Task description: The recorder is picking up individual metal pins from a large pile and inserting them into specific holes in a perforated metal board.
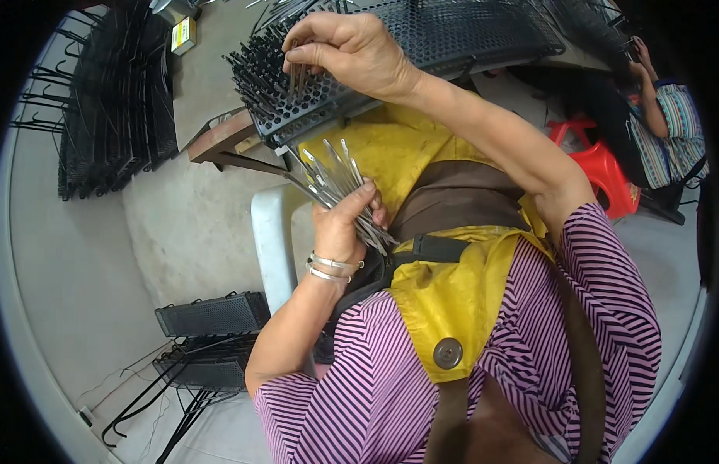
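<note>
The right hand (367, 58), nearer the perforated rack (483, 39), pinches thin rods (298, 83) between its fingers, long axes pointing down at it. The left hand (345, 223) (nearer the body) clamps a fanned metal bundle (335, 179).

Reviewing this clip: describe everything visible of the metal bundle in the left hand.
The metal bundle is a loose sheaf of many slim, silvery strips, shiny like bare steel; several upper ends look flattened, some seemingly with a small hole. The left hand grips it around the lower part, thumb across the front. The upper ends fan unevenly up and left, and the lower ends poke out below the fingers. It slants before the yellow apron; whether it touches that is unclear.
</note>
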Available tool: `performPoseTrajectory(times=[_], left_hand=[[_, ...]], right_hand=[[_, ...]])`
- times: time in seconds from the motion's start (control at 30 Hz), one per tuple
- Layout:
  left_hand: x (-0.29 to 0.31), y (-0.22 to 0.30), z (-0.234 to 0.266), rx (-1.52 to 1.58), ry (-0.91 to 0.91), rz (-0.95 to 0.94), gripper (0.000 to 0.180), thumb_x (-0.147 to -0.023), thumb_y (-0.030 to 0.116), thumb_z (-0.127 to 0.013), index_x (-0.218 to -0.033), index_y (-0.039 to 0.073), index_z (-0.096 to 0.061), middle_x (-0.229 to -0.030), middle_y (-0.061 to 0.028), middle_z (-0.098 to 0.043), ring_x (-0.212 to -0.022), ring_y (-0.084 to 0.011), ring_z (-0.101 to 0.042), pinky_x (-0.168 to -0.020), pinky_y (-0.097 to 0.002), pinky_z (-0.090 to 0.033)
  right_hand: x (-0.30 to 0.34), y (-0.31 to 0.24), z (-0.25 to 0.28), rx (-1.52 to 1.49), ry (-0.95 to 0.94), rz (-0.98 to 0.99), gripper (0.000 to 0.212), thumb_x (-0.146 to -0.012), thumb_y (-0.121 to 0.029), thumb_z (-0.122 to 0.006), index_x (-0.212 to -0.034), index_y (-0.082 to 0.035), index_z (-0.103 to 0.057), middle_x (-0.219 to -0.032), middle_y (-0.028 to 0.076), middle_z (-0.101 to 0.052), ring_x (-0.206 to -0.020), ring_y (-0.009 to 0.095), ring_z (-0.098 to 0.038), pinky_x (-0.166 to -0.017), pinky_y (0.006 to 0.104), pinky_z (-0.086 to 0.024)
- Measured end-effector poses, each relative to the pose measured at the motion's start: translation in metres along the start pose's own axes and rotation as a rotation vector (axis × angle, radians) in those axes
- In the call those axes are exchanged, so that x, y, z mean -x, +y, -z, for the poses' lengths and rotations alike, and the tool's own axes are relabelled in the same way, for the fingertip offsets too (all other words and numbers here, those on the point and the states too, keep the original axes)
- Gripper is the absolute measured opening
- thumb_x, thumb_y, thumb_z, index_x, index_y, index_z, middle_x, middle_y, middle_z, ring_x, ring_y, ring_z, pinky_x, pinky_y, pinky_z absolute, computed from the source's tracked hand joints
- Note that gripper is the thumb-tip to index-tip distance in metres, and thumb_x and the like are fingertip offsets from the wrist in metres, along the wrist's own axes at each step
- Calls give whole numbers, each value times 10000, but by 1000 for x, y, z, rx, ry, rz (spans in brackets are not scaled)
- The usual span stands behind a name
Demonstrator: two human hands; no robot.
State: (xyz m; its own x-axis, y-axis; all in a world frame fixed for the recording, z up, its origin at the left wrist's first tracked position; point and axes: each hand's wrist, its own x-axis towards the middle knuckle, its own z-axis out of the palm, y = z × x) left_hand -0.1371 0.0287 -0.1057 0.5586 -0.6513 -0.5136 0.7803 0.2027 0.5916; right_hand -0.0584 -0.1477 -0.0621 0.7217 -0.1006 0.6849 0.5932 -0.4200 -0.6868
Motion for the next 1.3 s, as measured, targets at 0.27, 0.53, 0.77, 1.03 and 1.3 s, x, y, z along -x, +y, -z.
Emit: performPoseTrajectory(times=[0.27, 0.53, 0.77, 1.03, 1.3], left_hand=[[-5, 0, 2, 55, 25, 2, 121, -763, 57, -602, -831, 7, -516, -608, -77, -519, -463, -177, -493, -421, -297, -397], [-8, -1, 6, 58, -10, 17, 135, -762, 64, -604, -849, 7, -519, -615, -75, -515, -476, -174, -492, -433, -291, -395], [-12, -2, 9, 52, -18, 36, 131, -754, 63, -601, -845, 19, -517, -610, -73, -510, -471, -173, -487, -435, -293, -394], [-10, 0, 7, 63, -22, 28, 132, -747, 56, -598, -844, 20, -517, -610, -73, -511, -466, -179, -487, -435, -297, -395], [-9, 0, 3, 57, -46, 7, 160, -738, 60, -612, -862, 5, -525, -634, -84, -532, -498, -186, -507, -451, -301, -414]], right_hand=[[-6, -9, -13, 415, -210, 119, 113, -733, -108, -586, -755, 2, -585, -654, 174, -588, -654, 315, -602, -588, 369, -476], [-36, -32, -31, 685, -571, -135, 182, -635, -36, -502, -773, 12, -612, -768, 229, -601, -772, 377, -596, -684, 430, -478], [-47, -41, -33, 676, -619, -73, 102, -652, 4, -527, -732, 49, -572, -671, 222, -565, -646, 356, -586, -557, 395, -462], [-30, -38, -25, 762, -664, -74, 190, -674, -63, -506, -809, -11, -630, -816, 201, -616, -797, 376, -597, -678, 451, -478], [6, -23, -8, 610, -350, -68, 205, -752, -157, -585, -764, 47, -567, -657, 247, -557, -652, 386, -575, -557, 422, -463]])
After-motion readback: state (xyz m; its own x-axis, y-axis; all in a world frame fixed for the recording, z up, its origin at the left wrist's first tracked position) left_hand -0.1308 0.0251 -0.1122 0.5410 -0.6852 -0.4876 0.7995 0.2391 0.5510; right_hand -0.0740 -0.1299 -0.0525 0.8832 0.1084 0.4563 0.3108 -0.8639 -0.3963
